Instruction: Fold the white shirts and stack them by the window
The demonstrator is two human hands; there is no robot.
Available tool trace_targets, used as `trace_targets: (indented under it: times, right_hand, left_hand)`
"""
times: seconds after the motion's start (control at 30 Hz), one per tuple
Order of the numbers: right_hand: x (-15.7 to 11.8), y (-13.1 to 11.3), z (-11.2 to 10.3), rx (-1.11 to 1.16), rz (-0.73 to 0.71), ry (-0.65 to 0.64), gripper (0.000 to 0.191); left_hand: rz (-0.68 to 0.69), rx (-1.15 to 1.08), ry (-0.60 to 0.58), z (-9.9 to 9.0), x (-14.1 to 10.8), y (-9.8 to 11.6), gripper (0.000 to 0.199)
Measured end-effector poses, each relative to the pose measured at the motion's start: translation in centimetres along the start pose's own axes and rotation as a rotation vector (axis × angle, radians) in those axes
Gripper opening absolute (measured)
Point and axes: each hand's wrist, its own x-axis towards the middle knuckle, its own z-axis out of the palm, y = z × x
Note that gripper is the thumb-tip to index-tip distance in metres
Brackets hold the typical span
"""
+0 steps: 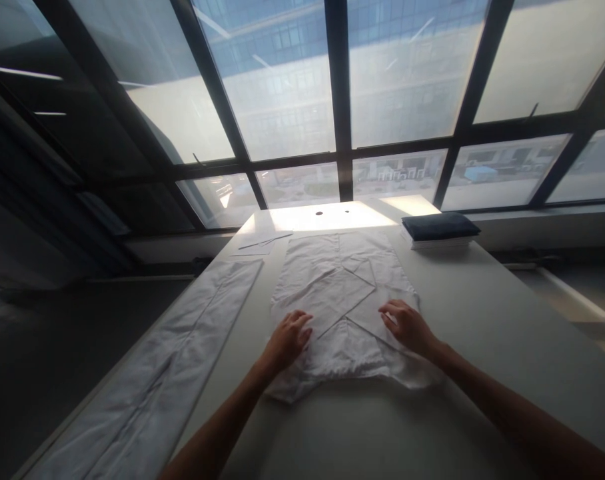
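A white garment (342, 293) lies spread on the table, with sleeve-like parts folded across its middle and a gathered edge towards me. On its left side rests my left hand (291, 337), palm down, fingers loosely bent and a little apart. My right hand (405, 325) is at the garment's right side, thumb and fingers apart over the cloth. Neither hand shows anything gripped. Whether the right fingertips touch the fabric I cannot tell.
A long, folded white cloth (182, 360) runs along the left edge of the pale table (492, 373). Thin sheets (256, 248) lie at the far left. At the far right, a dark folded cloth (438, 227) tops a white stack (440, 245). Windows (277, 87) stand behind.
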Motion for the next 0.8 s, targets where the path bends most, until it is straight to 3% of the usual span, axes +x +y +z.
trace_targets:
  times: [0.17,0.37,0.43,0.53,0.6,0.67,0.73,0.8]
  right_hand:
    - [-4.5,-4.0,0.7,0.21,0.216,-0.234,0.03]
    - [-6.4,-5.6,2.5,0.529,0.211,-0.105,0.083]
    - [-7.1,-5.8,2.1,0.639,0.149,-0.095,0.089]
    - [-8.8,-5.7,0.1,0.618,-0.026,-0.22,0.08]
    - [-9.7,-5.6,-1.6,0.556,-0.156,-0.398,0.062]
    - [-9.9,-5.6,-2.7,0.519,-0.189,-0.483,0.042]
    - [-9.0,-5.9,-2.8,0.495,-0.107,-0.39,0.033]
    - [-7.2,-6.5,-1.8,0.45,-0.017,-0.207,0.037]
  left_hand:
    - [-0.199,-0.252,-0.11,0.4,-4.4,2.7,0.028]
    - [-0.304,-0.75,0.01,0.9,-6.1,2.9,0.078]
    - [-0.307,-0.853,0.012,0.3,-6.8,3.2,0.089]
    - [-0.161,-0.913,-0.198,-1.5,-8.2,3.5,0.087]
    - [-0.033,-0.873,-0.431,-2.9,-8.8,3.6,0.069]
    - [0.02,-0.799,-0.581,-3.9,-8.6,4.0,0.05]
    - [-0.001,-0.708,-0.533,-4.0,-7.5,4.5,0.044]
    - [0.011,-0.577,-0.343,-3.1,-5.8,5.4,0.041]
